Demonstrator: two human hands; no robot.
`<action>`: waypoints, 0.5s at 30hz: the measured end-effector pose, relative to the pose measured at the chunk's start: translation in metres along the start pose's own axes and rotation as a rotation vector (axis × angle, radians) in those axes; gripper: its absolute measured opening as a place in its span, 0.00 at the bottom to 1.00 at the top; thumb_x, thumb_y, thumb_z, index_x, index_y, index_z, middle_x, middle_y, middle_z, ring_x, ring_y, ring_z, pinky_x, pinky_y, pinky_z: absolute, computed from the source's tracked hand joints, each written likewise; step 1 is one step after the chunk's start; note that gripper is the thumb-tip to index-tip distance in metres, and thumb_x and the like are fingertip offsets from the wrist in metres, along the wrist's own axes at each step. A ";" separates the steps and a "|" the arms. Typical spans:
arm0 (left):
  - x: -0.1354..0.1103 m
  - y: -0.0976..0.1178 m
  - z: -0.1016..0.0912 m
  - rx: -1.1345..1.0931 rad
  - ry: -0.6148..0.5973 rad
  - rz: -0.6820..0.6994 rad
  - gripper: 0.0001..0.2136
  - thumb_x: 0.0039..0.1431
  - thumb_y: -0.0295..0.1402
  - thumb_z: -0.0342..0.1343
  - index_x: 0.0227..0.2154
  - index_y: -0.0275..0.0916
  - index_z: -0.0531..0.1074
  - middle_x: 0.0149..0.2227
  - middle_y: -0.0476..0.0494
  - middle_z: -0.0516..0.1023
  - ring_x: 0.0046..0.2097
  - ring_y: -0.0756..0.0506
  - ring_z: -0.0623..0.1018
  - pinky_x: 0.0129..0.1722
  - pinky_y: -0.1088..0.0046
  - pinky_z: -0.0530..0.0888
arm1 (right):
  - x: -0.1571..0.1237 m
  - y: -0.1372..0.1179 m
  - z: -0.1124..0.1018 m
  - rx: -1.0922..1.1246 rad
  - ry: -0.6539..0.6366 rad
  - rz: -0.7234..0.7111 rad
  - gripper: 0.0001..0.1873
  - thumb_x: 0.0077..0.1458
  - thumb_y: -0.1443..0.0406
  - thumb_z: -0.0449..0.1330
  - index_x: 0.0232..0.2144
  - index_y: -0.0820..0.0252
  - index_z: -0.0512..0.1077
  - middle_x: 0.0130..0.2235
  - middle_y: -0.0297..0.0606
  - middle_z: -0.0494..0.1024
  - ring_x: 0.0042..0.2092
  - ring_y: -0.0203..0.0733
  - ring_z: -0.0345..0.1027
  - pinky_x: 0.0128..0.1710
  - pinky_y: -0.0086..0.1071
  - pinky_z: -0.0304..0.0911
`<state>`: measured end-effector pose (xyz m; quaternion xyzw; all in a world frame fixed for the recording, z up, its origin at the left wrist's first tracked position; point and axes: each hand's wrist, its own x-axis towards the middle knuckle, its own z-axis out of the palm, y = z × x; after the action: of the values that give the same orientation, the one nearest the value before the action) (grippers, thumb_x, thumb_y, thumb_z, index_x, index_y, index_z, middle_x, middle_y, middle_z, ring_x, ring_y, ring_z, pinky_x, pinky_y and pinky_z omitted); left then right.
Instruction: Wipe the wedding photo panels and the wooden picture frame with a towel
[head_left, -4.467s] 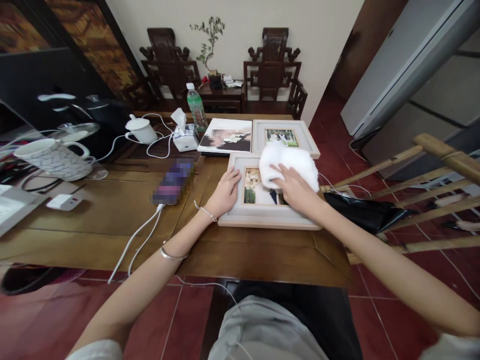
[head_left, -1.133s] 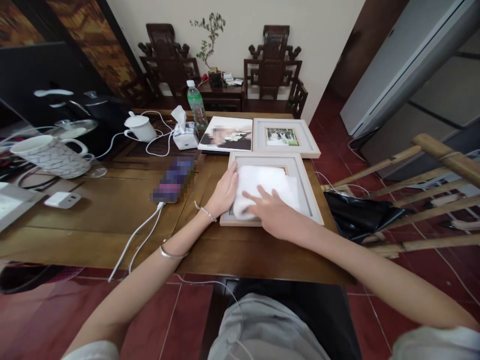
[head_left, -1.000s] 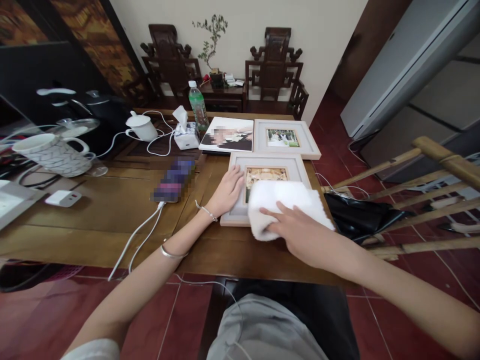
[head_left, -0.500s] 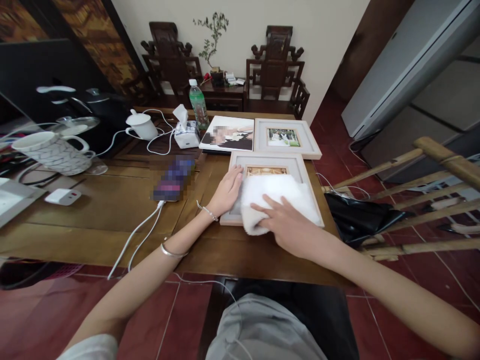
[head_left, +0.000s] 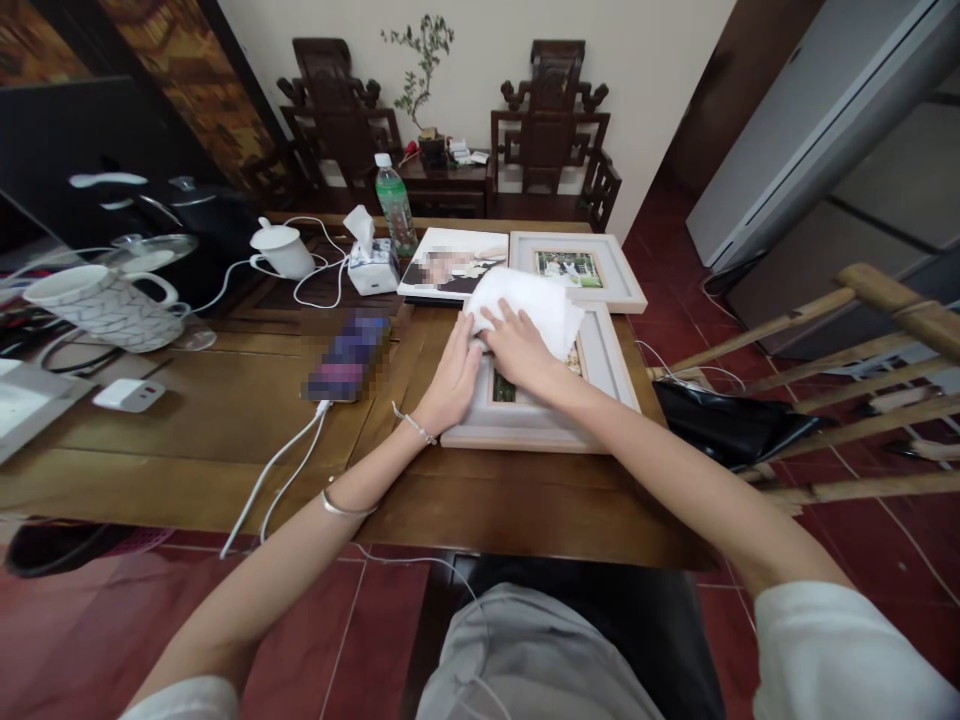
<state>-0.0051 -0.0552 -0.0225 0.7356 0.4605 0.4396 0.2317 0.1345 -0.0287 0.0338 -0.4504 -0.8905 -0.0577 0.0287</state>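
Observation:
A light wooden picture frame [head_left: 619, 385] with a pale mat lies flat on the table; my arm and a cloth partly cover its picture. My right hand [head_left: 517, 345] presses a folded white cloth [head_left: 525, 295] onto the frame's upper part, fingers spread over it and tips bent into it. The cloth's far edge overlaps the items behind. My left hand [head_left: 454, 375] rests along the frame's left edge with its fingers stretched out, holding nothing. Its fingertips come close to the cloth.
Behind lie a second frame [head_left: 626, 275] and a white photo panel [head_left: 442, 245]. Leftward are a phone [head_left: 346, 355] on a white cable, a tissue box [head_left: 373, 268], a green-labelled bottle [head_left: 395, 205], a lidded cup [head_left: 281, 250], a patterned mug [head_left: 105, 305] and a charger [head_left: 129, 395].
My right hand has moved the cloth away from me and to the left, from the frame's near part to its far part. My left hand stays at the left edge.

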 end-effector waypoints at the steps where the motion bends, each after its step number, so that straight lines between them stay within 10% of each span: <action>1: 0.000 -0.001 0.000 0.003 0.011 0.009 0.32 0.66 0.54 0.32 0.66 0.40 0.48 0.69 0.39 0.46 0.69 0.42 0.48 0.67 0.61 0.47 | 0.002 -0.002 0.000 0.007 -0.003 0.007 0.23 0.56 0.76 0.50 0.54 0.71 0.69 0.65 0.52 0.57 0.66 0.66 0.42 0.59 0.57 0.50; 9: 0.001 -0.005 -0.001 -0.049 0.030 0.034 0.31 0.67 0.52 0.26 0.65 0.40 0.50 0.68 0.37 0.52 0.67 0.42 0.55 0.66 0.59 0.51 | -0.071 -0.036 -0.022 0.083 -0.170 -0.197 0.20 0.54 0.76 0.52 0.48 0.66 0.73 0.65 0.49 0.58 0.67 0.62 0.43 0.60 0.54 0.51; 15: 0.002 -0.007 0.000 0.184 -0.102 0.063 0.25 0.66 0.46 0.43 0.57 0.32 0.63 0.64 0.30 0.59 0.66 0.38 0.57 0.65 0.55 0.55 | -0.133 -0.025 -0.043 0.072 -0.234 -0.165 0.23 0.52 0.77 0.52 0.48 0.63 0.73 0.64 0.47 0.61 0.66 0.57 0.46 0.60 0.54 0.51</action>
<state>-0.0082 -0.0502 -0.0266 0.7894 0.4630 0.3645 0.1723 0.1932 -0.1553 0.0610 -0.3778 -0.9233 0.0250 -0.0642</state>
